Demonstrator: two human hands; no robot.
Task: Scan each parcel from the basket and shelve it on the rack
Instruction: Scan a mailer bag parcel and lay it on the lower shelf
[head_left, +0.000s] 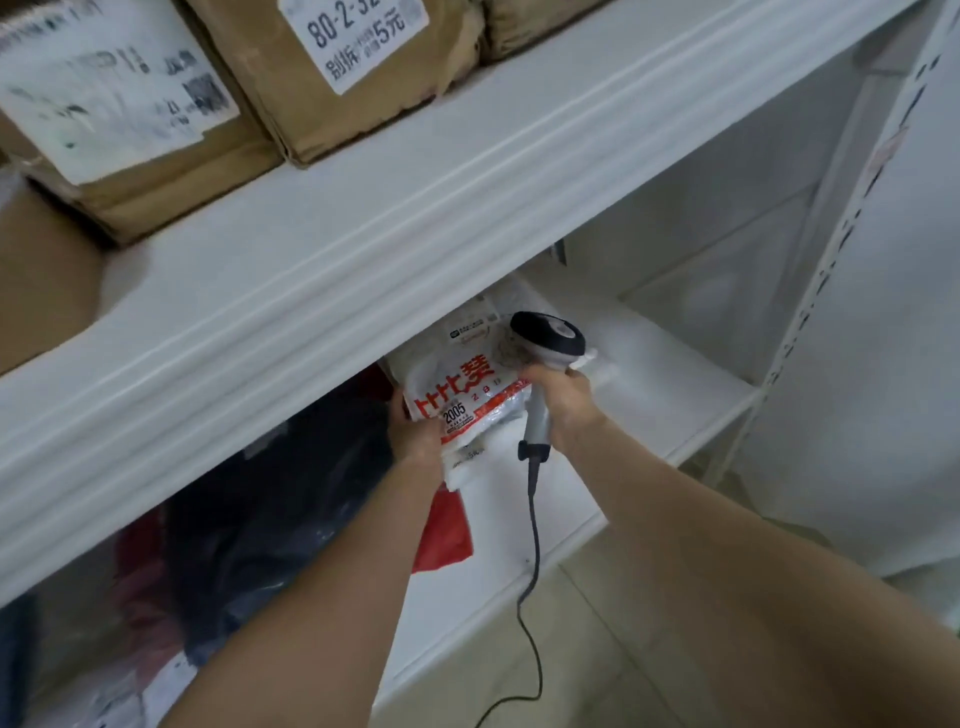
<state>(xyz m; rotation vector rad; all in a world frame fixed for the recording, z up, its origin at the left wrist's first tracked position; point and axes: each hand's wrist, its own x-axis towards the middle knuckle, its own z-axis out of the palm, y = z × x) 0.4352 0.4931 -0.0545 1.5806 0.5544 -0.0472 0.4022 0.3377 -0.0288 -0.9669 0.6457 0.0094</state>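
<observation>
A white plastic parcel (467, 384) with red print and a label stands tilted on the lower shelf (649, 374) of the white rack. My left hand (415, 431) grips its lower left edge. My right hand (563, 405) holds the handle of a white and black barcode scanner (545, 343), whose head sits right over the parcel's upper right corner. The scanner's grey cable (535, 551) hangs down toward the floor. The basket is out of view.
Brown cardboard boxes (332, 78) with white labels sit on the upper shelf (415, 208). Dark and red bagged parcels (270, 519) fill the lower shelf to the left. A perforated white upright (810, 312) stands at the right. Tiled floor (597, 649) lies below.
</observation>
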